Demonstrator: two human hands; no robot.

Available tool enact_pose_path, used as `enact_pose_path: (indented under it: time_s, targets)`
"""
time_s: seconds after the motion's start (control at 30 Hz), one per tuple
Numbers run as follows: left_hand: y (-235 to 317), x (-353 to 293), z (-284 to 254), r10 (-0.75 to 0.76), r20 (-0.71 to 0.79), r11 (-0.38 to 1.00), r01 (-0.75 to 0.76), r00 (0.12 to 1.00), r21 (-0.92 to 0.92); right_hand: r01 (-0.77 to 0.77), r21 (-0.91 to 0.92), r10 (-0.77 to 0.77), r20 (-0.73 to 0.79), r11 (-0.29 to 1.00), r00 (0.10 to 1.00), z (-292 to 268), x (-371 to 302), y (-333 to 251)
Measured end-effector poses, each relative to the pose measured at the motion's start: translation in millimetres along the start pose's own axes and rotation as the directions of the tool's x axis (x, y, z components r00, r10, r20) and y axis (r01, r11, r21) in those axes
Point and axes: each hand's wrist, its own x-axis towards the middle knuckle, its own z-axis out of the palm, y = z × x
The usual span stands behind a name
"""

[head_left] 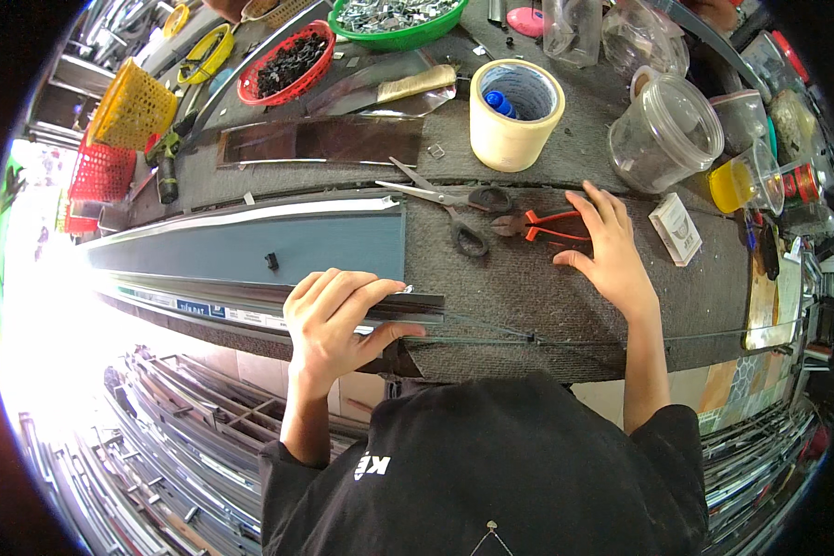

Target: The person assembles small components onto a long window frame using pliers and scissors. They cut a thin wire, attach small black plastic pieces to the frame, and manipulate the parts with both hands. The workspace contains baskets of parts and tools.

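Near the bench's front edge, my left hand is closed round the end of a long dark metal profile, thumb underneath and fingers over the top. Thin cords run rightward from beside that end. My right hand has its fingers spread and is at the red handles of the cutting pliers. I cannot tell whether it touches them. Left of the pliers lie open scissors with dark handles. A small black plastic piece rests on the wide blue-grey profile beyond my left hand.
A tape roll with a blue item inside stands behind the pliers. Clear jars and a small white box are at the right. Red and green baskets of small parts sit farther back. Metal lengths lie below.
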Motion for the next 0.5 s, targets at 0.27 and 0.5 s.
enact_pose_path:
  time_s: [0.27, 0.5]
  targets:
    - [2.1, -0.9, 7.2, -0.054, 0.062, 0.998, 0.055, 0.997, -0.019, 0.015, 0.342, -0.027, 0.030, 0.939, 0.999, -28.7, -53.2, -15.0]
    - [1.8, -5.7, 12.9, -0.057, 0.082, 0.997, 0.060, 0.995, -0.037, -0.060, 0.392, 0.067, -0.005, 0.918, 0.998, 13.2, -106.1, -41.7]
